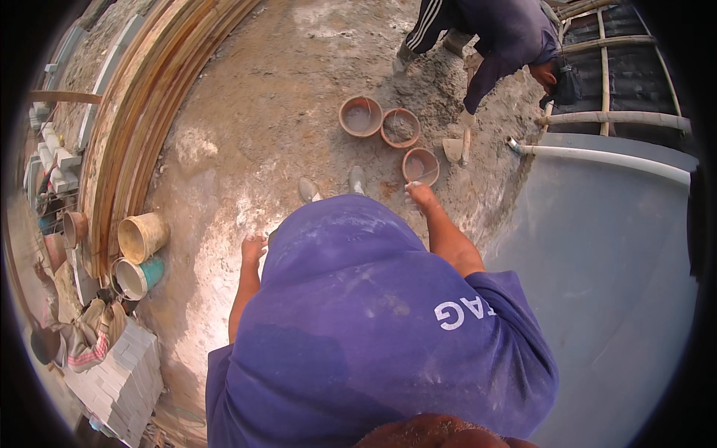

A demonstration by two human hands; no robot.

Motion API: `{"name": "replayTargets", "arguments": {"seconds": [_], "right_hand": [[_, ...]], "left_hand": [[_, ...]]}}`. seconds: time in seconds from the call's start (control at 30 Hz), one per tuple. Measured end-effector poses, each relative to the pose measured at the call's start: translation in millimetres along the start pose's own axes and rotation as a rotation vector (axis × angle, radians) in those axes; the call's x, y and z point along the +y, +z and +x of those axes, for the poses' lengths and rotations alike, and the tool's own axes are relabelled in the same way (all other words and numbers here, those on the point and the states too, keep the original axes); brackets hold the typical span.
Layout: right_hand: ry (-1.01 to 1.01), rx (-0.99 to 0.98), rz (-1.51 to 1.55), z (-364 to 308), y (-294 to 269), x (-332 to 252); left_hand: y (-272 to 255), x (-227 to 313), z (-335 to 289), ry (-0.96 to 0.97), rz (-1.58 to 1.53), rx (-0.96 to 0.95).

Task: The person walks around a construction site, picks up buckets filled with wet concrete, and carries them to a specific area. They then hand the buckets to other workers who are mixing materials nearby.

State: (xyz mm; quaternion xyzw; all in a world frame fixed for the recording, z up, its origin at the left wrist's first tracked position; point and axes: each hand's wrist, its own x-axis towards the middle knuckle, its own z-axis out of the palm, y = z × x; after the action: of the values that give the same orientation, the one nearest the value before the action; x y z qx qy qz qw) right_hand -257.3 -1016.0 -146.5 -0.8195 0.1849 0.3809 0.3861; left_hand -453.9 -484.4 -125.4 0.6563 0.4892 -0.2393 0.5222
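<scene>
At my front right, an orange-brown mortar bucket point(435, 166) stands on the muddy ground. My right hand point(421, 195) reaches forward to its near edge, and the fingers are closed there; whether they grip the rim or the handle is too small to tell. Just beyond it stand two similar buckets, one brown point(345, 124) and one reddish point(385, 136), with grey residue inside. My left hand point(254, 247) hangs low beside my body, its fingers loosely bent, with nothing visible in it.
A co-worker point(515, 30) bends over wet mortar at the far right, hands on a shovel point(452, 150). A grey sheet point(597, 276) and white pipe point(597, 154) lie at right. Long wooden planks point(142, 112), pails point(143, 237), grey blocks point(123, 381) and another person point(86, 343) are at left.
</scene>
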Motion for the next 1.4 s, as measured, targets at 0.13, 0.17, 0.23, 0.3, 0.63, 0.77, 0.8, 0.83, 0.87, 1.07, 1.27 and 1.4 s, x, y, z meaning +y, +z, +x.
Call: {"name": "replayTargets", "arguments": {"seconds": [0.13, 0.17, 0.23, 0.3, 0.63, 0.77, 0.8, 0.83, 0.87, 1.07, 1.27, 1.4], "right_hand": [[0.141, 0.021, 0.135, -12, 1, -18], [0.157, 0.030, 0.171, -14, 3, -20], [0.136, 0.038, 0.163, -12, 5, -17], [0.066, 0.037, 0.079, -4, 4, -3], [0.122, 0.093, 0.230, -4, 8, 6], [0.174, 0.052, 0.303, -3, 8, 6], [0.176, 0.060, 0.297, -3, 8, 8], [0.156, 0.077, 0.264, -3, 8, 9], [0.135, 0.093, 0.232, -2, 9, 10], [0.187, 0.085, 0.177, -3, 9, 13], [0.169, 0.061, 0.235, -2, 10, 14], [0.167, 0.030, 0.334, 2, 9, 24]], "left_hand": [[-2, -5, 4, -0.017, -0.025, 0.007], [-5, -15, 13, -0.019, -0.046, -0.004], [-7, -19, 18, -0.016, -0.059, -0.022], [-4, -16, 17, -0.008, -0.036, -0.037], [0, -15, 12, -0.004, -0.007, -0.042], [1, -14, 7, -0.024, -0.040, -0.042], [1, -13, 7, -0.032, -0.052, -0.046], [2, -12, 6, -0.025, -0.039, -0.041], [1, -12, 6, -0.018, -0.026, -0.037], [0, -11, 2, 0.004, 0.009, -0.024], [-3, -17, 7, 0.008, -0.036, -0.039], [-2, -15, 8, 0.036, 0.027, -0.049]]}}
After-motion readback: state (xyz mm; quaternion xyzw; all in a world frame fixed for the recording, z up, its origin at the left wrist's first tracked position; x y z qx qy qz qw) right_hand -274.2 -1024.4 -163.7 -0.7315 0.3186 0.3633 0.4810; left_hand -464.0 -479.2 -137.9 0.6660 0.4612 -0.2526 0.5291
